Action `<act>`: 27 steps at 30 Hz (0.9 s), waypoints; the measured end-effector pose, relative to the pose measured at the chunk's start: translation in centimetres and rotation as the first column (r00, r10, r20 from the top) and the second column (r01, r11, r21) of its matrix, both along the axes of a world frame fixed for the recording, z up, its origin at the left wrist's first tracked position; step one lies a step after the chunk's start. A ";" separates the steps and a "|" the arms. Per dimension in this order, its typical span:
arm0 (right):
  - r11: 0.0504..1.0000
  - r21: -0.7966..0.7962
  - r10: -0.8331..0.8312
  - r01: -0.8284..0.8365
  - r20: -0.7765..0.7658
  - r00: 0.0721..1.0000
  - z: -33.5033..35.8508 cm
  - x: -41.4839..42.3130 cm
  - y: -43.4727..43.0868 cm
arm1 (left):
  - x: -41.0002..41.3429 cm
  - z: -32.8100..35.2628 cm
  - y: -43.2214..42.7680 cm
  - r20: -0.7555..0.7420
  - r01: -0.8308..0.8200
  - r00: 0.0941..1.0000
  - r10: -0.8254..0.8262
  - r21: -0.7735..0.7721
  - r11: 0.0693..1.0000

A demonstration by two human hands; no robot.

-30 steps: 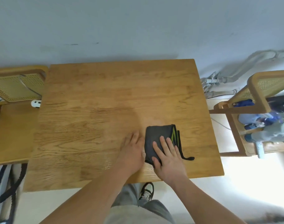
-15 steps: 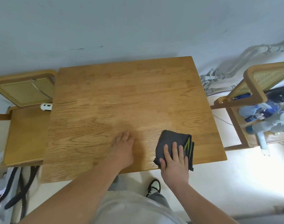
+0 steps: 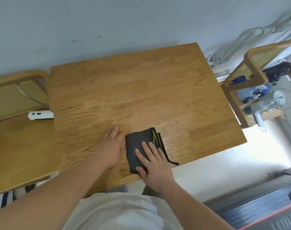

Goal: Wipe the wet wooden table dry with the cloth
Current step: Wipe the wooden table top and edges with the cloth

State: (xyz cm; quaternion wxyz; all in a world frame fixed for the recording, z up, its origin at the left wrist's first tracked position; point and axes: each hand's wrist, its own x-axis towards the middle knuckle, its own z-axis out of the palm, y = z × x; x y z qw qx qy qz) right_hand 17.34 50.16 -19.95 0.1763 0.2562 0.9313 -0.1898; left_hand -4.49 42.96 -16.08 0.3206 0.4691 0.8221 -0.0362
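Observation:
A folded dark grey cloth (image 3: 138, 143) with yellow-green stripes lies on the wooden table (image 3: 141, 90) near its front edge. My right hand (image 3: 153, 161) presses flat on the cloth with straight, spread fingers. Just left of the cloth, my left hand (image 3: 110, 146) rests flat on the bare wood, its fingers touching the cloth's left edge. A thin dark strap of the cloth trails toward the table's front edge.
A wooden chair (image 3: 17, 130) with a cane back stands at the left, a white device (image 3: 40, 115) on its seat. At the right another cane chair (image 3: 257, 72) holds spray bottles (image 3: 260, 100). The wall runs behind the table.
My right hand slid the cloth left along the front edge, back beside my left hand. The left hand stayed flat on the wood. The camera view shifted.

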 end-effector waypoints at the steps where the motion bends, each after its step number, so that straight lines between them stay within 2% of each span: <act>1: 1.000 0.010 -0.001 0.001 0.024 1.000 0.5 1.1 1.5 | -0.2 -0.2 -0.2 0.008 0.009 1.000 -0.009 0.005 1.000; 3: 0.991 0.055 -0.123 0.119 0.090 0.988 1.2 2.7 4.7 | -0.5 -0.5 -0.2 0.022 0.035 0.999 -0.035 0.010 0.999; 6: 0.921 0.099 -0.390 0.377 0.207 0.897 1.5 3.1 6.7 | -0.4 0.0 0.1 0.050 0.058 0.997 -0.058 0.001 0.998; 10: 0.811 0.083 -0.584 0.579 0.160 0.796 0.4 0.5 2.7 | -0.6 0.4 -0.8 0.083 0.076 0.993 -0.079 0.042 0.996; 12: 0.814 0.064 -0.581 0.577 0.114 0.806 -0.2 -1.4 -1.0 | -1.2 0.3 -1.7 0.075 0.070 0.994 -0.076 0.082 0.994; 14: 0.869 0.031 -0.495 0.494 0.038 0.868 -0.2 -3.4 -5.1 | -1.8 0.3 -2.5 0.059 0.058 0.996 -0.064 0.105 0.993; 17: 0.980 0.020 -0.199 0.199 0.005 0.980 -0.8 -4.4 -9.4 | -3.1 0.2 -3.3 0.025 0.044 0.999 -0.048 0.127 0.991; 21: 1.000 0.002 0.017 -0.017 -0.023 1.000 -0.1 -3.4 -4.1 | -5.2 0.2 -3.4 0.015 0.038 0.999 -0.040 0.144 0.989; 23: 1.000 0.019 -0.020 0.018 0.067 0.998 0.5 -4.0 0.6 | -5.9 0.6 -3.1 0.019 0.036 0.999 -0.040 0.140 0.990; 25: 0.985 0.011 -0.174 0.175 0.178 0.969 1.1 -5.8 4.3 | -6.5 1.2 -2.6 0.029 0.046 0.998 -0.049 0.106 0.993; 27: 0.941 -0.001 -0.333 0.339 0.179 0.926 1.5 -8.2 5.5 | -7.1 1.6 -2.1 0.051 0.053 0.997 -0.057 0.077 0.996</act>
